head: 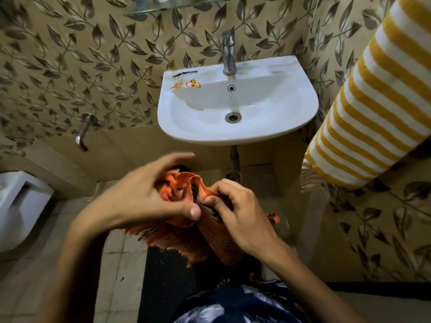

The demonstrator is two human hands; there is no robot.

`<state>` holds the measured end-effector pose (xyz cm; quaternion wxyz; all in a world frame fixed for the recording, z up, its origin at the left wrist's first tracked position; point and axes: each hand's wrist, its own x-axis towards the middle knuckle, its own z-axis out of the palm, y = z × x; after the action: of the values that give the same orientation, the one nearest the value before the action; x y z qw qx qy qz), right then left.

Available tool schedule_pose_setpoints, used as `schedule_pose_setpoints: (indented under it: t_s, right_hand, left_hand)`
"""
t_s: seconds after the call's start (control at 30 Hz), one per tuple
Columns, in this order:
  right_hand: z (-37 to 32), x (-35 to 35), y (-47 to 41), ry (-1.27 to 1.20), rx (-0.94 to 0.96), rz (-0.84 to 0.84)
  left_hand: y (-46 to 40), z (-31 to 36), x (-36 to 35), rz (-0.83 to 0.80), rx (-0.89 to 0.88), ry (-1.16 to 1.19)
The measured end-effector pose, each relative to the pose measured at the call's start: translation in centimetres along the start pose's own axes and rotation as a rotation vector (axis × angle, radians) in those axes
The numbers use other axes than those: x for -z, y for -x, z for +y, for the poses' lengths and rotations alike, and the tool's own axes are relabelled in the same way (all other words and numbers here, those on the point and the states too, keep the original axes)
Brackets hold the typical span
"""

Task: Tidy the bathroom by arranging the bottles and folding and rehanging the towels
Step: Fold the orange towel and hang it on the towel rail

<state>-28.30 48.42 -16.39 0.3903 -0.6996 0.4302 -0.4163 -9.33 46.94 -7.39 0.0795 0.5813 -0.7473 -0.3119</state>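
Head view, looking down in front of the basin. I see the left hand (142, 197) with its fingers spread and nearly straight, the index reaching toward 1 o'clock, while the thumb presses across onto the orange towel (205, 231). The right hand (242, 210) has its fingers curled, and thumb and forefinger pinch a folded edge of the same towel. The thumb tips of the two hands lie just beside each other at the top of the cloth.

The orange towel, marked with dark stripes, is bunched between the hands; its upper folds rise at 12 o'clock from the thumbs, and the rest hangs toward 6 o'clock, a frayed fringe showing under the left wrist. How far the left fingers wrap behind the cloth I cannot tell.

A yellow and white striped towel (377, 94) hangs at 2 o'clock from the hands, well apart from them. The white sink (303, 94) sits at 12 o'clock, with a tap (229, 54) at its back rim and a comb (185, 73) and a small packet (186, 85) on its left ledge. A glass shelf (149, 10) crosses the top edge; what stands on it is cut off
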Motion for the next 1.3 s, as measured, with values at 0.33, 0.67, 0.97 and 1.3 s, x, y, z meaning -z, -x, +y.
schedule_pose_setpoints:
  t_s: [0.33,0.67,0.97,1.3]
  right_hand:
    - [0.1,0.0,-0.5,-0.067,0.192,-0.036]
    - [2.5,0.1,-0.3,-0.065,0.063,-0.212]
    - [0.8,-0.4,0.1,0.043,0.144,-0.132]
    - [-0.7,-0.5,0.2,0.096,0.222,-0.259]
  left_hand:
    - [0.3,0.9,-0.3,0.082,-0.229,-0.055]
    - [1.9,-1.2,3.0,0.364,-0.207,-0.004]
    - [2.5,-1.9,2.2,0.253,0.034,0.018]
    - [1.1,0.2,-1.9,-0.125,-0.072,-0.158]
